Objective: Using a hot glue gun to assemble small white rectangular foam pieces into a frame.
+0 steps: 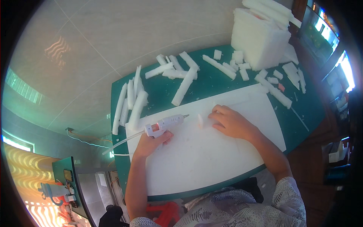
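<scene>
My left hand [153, 143] is closed round the handle of a white hot glue gun [168, 123]. The gun's metal nozzle points to the right, and a pale glue stick [123, 143] sticks out of its back end. Over the white board [200, 162], my right hand [233, 123] has its fingers bent and drawn together. Anything between those fingertips is hidden or blends into the white board. A small pointed white foam piece [200, 120] stands between the nozzle and my right fingers, touching neither.
White foam strips [185, 87] lie loose along the far side of the green table [211, 89], with more [130, 98] at the left. Small foam scraps [237, 58] surround a large white foam box [259, 38] at the far right. A thin clear stick [300, 119] rests near the right edge.
</scene>
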`<state>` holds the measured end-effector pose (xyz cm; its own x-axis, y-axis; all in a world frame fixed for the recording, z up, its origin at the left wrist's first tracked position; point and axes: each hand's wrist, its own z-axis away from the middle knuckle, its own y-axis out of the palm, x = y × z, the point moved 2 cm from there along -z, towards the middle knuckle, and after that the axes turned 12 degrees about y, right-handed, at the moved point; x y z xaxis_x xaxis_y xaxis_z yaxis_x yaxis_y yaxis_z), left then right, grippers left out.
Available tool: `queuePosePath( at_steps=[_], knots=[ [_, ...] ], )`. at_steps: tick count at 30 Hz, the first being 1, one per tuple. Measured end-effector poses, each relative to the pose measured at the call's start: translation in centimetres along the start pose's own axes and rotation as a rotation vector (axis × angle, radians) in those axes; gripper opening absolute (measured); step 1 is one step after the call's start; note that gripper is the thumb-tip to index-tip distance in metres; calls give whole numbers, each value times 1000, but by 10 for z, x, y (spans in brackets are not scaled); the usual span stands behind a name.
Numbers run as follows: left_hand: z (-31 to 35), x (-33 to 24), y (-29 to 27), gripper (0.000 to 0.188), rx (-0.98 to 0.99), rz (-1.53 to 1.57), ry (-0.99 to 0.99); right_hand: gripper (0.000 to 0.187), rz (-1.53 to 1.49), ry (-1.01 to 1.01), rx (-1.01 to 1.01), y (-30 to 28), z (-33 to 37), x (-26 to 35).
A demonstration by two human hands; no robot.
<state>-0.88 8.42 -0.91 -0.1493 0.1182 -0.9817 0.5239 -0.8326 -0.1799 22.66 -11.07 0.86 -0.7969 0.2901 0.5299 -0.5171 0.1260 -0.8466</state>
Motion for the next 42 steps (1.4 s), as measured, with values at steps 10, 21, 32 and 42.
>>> queuePosePath(
  at_steps=[10, 21, 32, 42],
  knots=[
    [1, 0, 0, 20, -8, 27, 1, 27, 46, -114, 189, -4, 10, 20],
    [1, -4, 2, 18, -12, 40, 18, 45, 30, -167, 70, -23, 13, 6],
    [1, -3, 0, 16, -12, 18, 48, 37, 142, -260, 158, -4, 16, 12],
    [1, -3, 2, 14, 7, 44, 80, 36, -254, 16, 127, -34, 25, 23]
  ],
)
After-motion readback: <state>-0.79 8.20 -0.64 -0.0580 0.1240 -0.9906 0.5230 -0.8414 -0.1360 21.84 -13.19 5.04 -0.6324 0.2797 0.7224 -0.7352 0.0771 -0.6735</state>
